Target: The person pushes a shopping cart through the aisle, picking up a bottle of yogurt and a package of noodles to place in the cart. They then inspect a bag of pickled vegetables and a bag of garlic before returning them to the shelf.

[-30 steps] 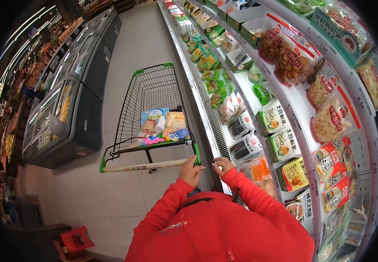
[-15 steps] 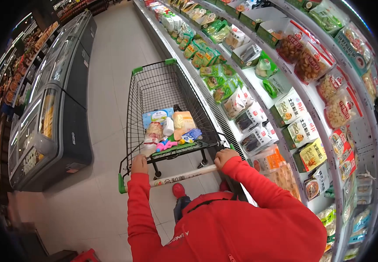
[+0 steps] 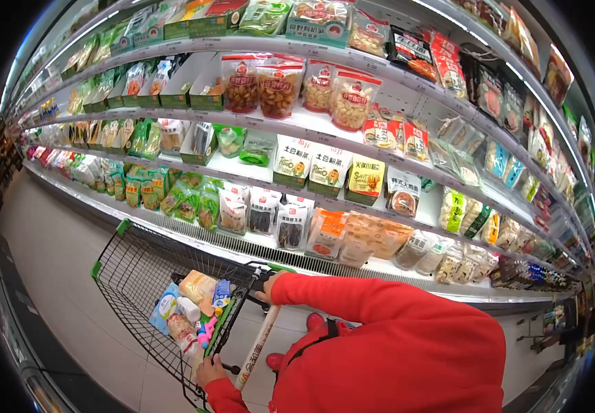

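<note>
A black wire shopping cart with green corner caps stands in front of me, angled to the left. My right hand is closed around the cart's frame at the right end of the white push handle. At the other end, my left hand grips the cart's near left side, its fingers partly hidden. Inside the cart lie a blue-and-white pack, a white bottle, a tan package, a clear-wrapped food bag, a blue-and-white pouch and a pink plastic item.
A lit refrigerated shelf unit curves across the view beyond the cart, stocked with bagged foods. Its lowest ledge has a black grille close to the cart. A dark freezer case runs along the left edge. Pale tiled floor lies between.
My view has swung right, so the shelves now face me and the cart appears further left and turned. Both hands stay on the cart.
</note>
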{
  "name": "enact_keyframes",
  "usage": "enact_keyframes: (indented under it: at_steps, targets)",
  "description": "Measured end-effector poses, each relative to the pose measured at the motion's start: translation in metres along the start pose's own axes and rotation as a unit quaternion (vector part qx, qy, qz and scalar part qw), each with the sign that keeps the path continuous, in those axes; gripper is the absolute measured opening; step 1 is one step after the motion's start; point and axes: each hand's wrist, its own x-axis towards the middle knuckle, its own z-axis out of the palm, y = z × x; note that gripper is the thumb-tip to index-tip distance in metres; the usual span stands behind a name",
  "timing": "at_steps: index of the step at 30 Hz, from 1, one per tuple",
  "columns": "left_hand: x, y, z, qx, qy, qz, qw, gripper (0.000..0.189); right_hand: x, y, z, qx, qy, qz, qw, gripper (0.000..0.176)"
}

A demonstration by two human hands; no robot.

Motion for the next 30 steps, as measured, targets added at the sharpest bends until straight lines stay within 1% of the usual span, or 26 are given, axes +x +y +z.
enact_keyframes:
  at_steps: [1, 2, 3, 4, 5, 7, 8, 11, 12, 13, 15, 16, 18, 19, 21, 22, 23, 24, 25, 26, 27, 28, 29, 30]
  targets:
    - [0.010, -0.014, 0.004, -0.011, -0.027, 0.034, 0.999, 0.042, 0.000, 0.002, 0.007, -0.006, 0.020, -0.009, 1.000, 0.063]
    - [0.022, -0.027, 0.007, -0.022, -0.055, 0.064, 0.996, 0.043, -0.001, 0.002, 0.009, -0.002, 0.010, -0.007, 1.000, 0.063]
    - [0.034, -0.039, 0.013, -0.091, -0.132, 0.051, 0.986, 0.044, -0.002, 0.002, 0.012, -0.001, -0.001, -0.008, 1.000, 0.063]
    - [0.046, -0.049, 0.020, -0.159, -0.208, 0.033, 0.965, 0.046, 0.000, 0.005, 0.020, 0.010, 0.007, -0.024, 1.000, 0.064]
    - [0.055, -0.054, 0.020, -0.227, -0.283, 0.010, 0.932, 0.047, 0.000, 0.007, 0.023, 0.017, -0.008, -0.023, 1.000, 0.062]
    - [0.055, -0.048, 0.010, -0.240, -0.311, 0.037, 0.919, 0.048, -0.008, 0.007, 0.026, 0.011, 0.008, -0.021, 1.000, 0.061]
    - [0.053, -0.044, 0.006, -0.248, -0.326, 0.048, 0.911, 0.048, -0.008, 0.008, 0.026, 0.015, -0.006, -0.020, 1.000, 0.059]
    - [0.048, -0.034, 0.005, -0.202, -0.308, 0.054, 0.928, 0.052, -0.015, 0.011, 0.018, 0.004, -0.011, -0.010, 1.000, 0.056]
    - [0.051, -0.031, 0.008, -0.178, -0.305, 0.048, 0.934, 0.057, -0.022, 0.010, 0.010, 0.000, -0.003, 0.003, 1.000, 0.055]
    - [0.051, -0.024, 0.009, -0.197, -0.304, 0.007, 0.932, 0.060, -0.019, 0.013, 0.009, 0.005, -0.005, 0.011, 1.000, 0.054]
    - [0.051, -0.016, 0.008, -0.192, -0.292, 0.013, 0.937, 0.059, -0.004, 0.021, 0.017, 0.002, -0.002, 0.021, 1.000, 0.054]
    - [0.049, -0.005, 0.000, -0.193, -0.285, 0.008, 0.939, 0.059, 0.002, 0.025, 0.016, -0.002, -0.018, 0.022, 1.000, 0.051]
    - [0.041, 0.013, -0.018, -0.192, -0.270, -0.003, 0.943, 0.057, 0.006, 0.032, 0.014, -0.007, -0.009, 0.029, 1.000, 0.050]
    - [0.041, 0.014, -0.015, -0.167, -0.235, 0.008, 0.957, 0.057, 0.008, 0.032, 0.013, -0.008, -0.005, 0.030, 0.999, 0.050]
    - [0.044, 0.009, 0.003, -0.113, -0.169, 0.028, 0.979, 0.056, 0.014, 0.032, 0.010, -0.008, -0.007, 0.046, 0.999, 0.043]
    - [0.046, 0.005, 0.007, -0.128, -0.181, 0.016, 0.975, 0.056, 0.014, 0.031, 0.007, 0.010, 0.010, 0.049, 0.999, 0.043]
    - [0.051, 0.006, 0.014, -0.147, -0.196, 0.010, 0.970, 0.056, 0.011, 0.032, 0.002, 0.035, 0.045, 0.070, 0.996, 0.043]
    - [0.048, 0.016, 0.001, -0.163, -0.217, -0.023, 0.962, 0.058, 0.000, 0.025, -0.009, 0.059, 0.080, 0.090, 0.991, 0.043]
    - [0.048, 0.018, -0.003, -0.181, -0.236, -0.017, 0.955, 0.060, -0.004, 0.018, -0.013, 0.086, 0.112, 0.106, 0.984, 0.043]
    - [0.050, 0.023, -0.005, -0.177, -0.236, -0.011, 0.955, 0.065, 0.008, 0.025, -0.002, 0.080, 0.137, 0.105, 0.982, 0.042]
    - [0.049, 0.023, -0.005, -0.170, -0.235, -0.009, 0.957, 0.069, 0.017, 0.030, 0.006, 0.101, 0.170, 0.084, 0.977, 0.042]
    - [0.047, 0.021, -0.002, -0.155, -0.221, 0.002, 0.963, 0.071, 0.024, 0.034, 0.015, 0.105, 0.184, 0.085, 0.974, 0.041]
    - [0.048, 0.024, 0.002, -0.140, -0.205, 0.018, 0.969, 0.074, 0.023, 0.031, 0.008, 0.107, 0.201, 0.088, 0.970, 0.041]
    - [0.050, 0.025, 0.006, -0.124, -0.190, 0.038, 0.973, 0.076, 0.022, 0.026, 0.002, 0.103, 0.191, 0.090, 0.972, 0.041]
